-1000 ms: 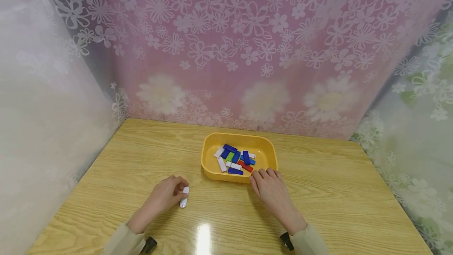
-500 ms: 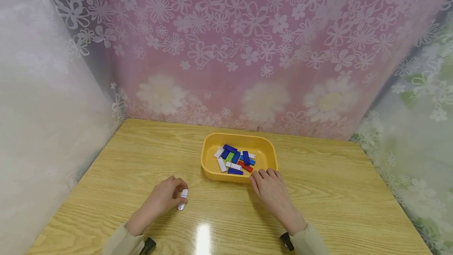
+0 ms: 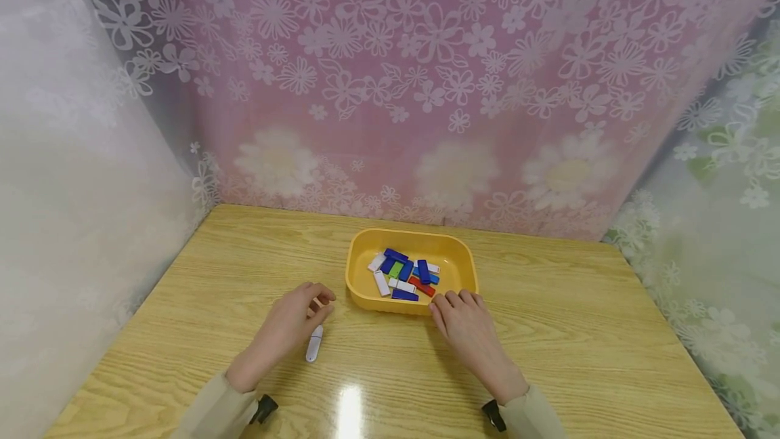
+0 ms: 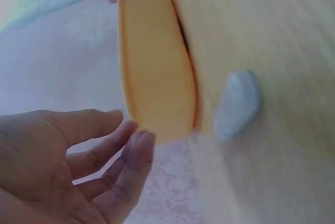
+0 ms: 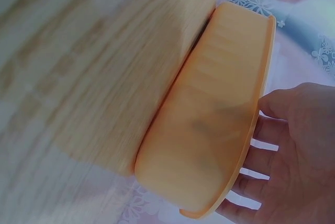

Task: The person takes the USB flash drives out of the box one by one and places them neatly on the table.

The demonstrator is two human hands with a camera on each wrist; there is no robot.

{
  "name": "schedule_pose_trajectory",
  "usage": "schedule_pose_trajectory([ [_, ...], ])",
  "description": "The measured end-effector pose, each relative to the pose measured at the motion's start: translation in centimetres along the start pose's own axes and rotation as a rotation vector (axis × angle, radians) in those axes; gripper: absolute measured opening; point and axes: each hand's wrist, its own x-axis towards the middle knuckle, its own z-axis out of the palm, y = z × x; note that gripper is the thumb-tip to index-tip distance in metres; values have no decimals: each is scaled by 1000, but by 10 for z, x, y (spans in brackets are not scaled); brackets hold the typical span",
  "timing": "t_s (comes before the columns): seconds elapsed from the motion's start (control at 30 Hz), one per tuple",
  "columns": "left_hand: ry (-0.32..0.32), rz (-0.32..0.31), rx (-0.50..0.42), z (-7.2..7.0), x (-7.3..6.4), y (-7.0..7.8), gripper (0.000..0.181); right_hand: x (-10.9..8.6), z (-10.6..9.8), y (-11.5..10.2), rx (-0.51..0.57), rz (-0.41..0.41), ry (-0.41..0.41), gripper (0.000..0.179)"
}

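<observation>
A white USB flash drive (image 3: 313, 345) lies on the table, just below my left hand (image 3: 292, 317). That hand hovers with thumb and fingers loosely bent and apart, nothing between them; the left wrist view shows the flash drive (image 4: 239, 106) blurred and away from the fingers. My right hand (image 3: 468, 330) grips the near right rim of a yellow plastic basket (image 3: 365, 301), its fingers bent over the edge. In the right wrist view the thumb meets the rim of the basket (image 5: 204, 109) while the fingertips are hidden behind it. Several blue, white, red and green flash drives (image 3: 422, 286) lie inside the basket.
The wooden table (image 3: 567, 330) extends around the basket on all sides. A pink flowered curtain (image 3: 390, 120) hangs along its back edge, with pale sheets (image 3: 91, 175) at the sides. A bright reflection shines on the table's near part.
My left hand first shifted the white flash drive slightly toward me, then let go of it and moved up and to the right. The right hand and basket have stayed put.
</observation>
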Motion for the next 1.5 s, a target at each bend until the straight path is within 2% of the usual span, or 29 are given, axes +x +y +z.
schedule_pose_trajectory([
  [0.23, 93, 86, 14, -2, 22, 25, 10, 0, 0, 1, -11, -5, 8, 16],
  [0.4, 107, 122, 6, -2, 38, 42, 9, 0, 0, 1, -19, -6, 2, 16],
  [0.53, 96, 126, 5, 3, 55, 50, 9, 0, 0, 0, -16, -7, 2, 16],
  [0.73, 13, 100, 46, 20, 83, 52, 16, 0, -1, 1, -18, -9, 10, 16],
  [0.9, -88, 80, 89, 34, 98, 52, 22, 0, -1, 1, -22, -10, 1, 17],
  [1.07, -173, 32, 146, 45, 107, 53, 30, 0, -1, 0, -17, -6, -1, 17],
  [1.3, -290, -59, 278, 57, 115, 50, 53, 0, -2, -1, -15, -4, 7, 16],
  [1.5, -320, -54, 353, 63, 117, 48, 57, 0, -2, -1, -14, -8, 11, 16],
])
